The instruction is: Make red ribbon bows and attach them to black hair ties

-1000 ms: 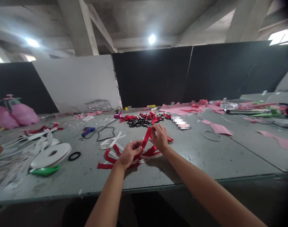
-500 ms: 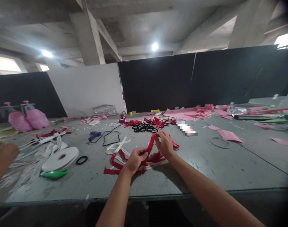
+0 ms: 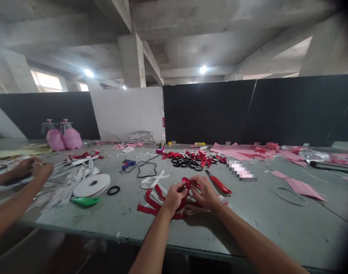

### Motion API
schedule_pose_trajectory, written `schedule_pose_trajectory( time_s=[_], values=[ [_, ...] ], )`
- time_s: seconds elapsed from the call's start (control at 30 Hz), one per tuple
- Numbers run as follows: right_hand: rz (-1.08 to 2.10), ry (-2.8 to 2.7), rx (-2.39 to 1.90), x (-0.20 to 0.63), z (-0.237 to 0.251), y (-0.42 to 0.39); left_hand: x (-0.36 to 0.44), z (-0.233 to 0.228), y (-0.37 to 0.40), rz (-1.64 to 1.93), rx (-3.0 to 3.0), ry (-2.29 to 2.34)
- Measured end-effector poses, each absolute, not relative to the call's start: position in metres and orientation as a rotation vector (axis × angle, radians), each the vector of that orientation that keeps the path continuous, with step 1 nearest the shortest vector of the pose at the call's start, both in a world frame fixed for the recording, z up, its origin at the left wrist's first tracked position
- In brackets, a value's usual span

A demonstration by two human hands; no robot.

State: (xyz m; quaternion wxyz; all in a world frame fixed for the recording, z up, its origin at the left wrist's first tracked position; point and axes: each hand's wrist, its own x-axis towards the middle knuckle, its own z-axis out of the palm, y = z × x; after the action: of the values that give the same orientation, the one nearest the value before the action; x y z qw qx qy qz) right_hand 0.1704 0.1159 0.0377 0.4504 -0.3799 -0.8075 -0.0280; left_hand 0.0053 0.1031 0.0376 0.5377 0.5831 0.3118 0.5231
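Just above the table, my left hand (image 3: pixel 174 197) pinches a red ribbon (image 3: pixel 186 182), its fingers closed on it. My right hand (image 3: pixel 204 193) is closed on the same ribbon from the other side, close to the left fingertips. Between the hands the ribbon looks bent into a fold. Beneath them lies a spread of red and white ribbon strips (image 3: pixel 147 209), partly hidden by my wrists. A red-handled tool with a dark tip (image 3: pixel 221 185) rests just beyond my right hand; its exact kind is unclear.
Black rings (image 3: pixel 188 163) with red ribbon lie ahead. Leftward are a blue glue gun (image 3: pixel 128 164), a white ribbon roll (image 3: pixel 105 186), a black ring (image 3: pixel 113 190) and a green-handled item (image 3: pixel 86 201). A co-worker's hands (image 3: pixel 34 167) work at far left. Pink sheets (image 3: pixel 303 188) lie right.
The ribbon stood stretched upward between my hands; now it is lower and folded, with my hands closer together. My view has swung left, showing more of the co-worker's hands. The red-handled tool is more exposed.
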Motion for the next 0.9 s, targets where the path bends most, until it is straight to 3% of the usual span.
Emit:
schedule_pose_trajectory(
  time_s=[0.53, 0.9],
  values=[
    [0.216, -1.967, -0.963, 0.167, 0.044, 0.117, -0.003, 0.045, 0.087, 1.296, 1.753, 1.011],
    [0.139, -2.027, -0.805, 0.166, 0.050, 0.101, 0.006, 0.061, 0.046, 1.409, 1.871, 1.252]
  ],
)
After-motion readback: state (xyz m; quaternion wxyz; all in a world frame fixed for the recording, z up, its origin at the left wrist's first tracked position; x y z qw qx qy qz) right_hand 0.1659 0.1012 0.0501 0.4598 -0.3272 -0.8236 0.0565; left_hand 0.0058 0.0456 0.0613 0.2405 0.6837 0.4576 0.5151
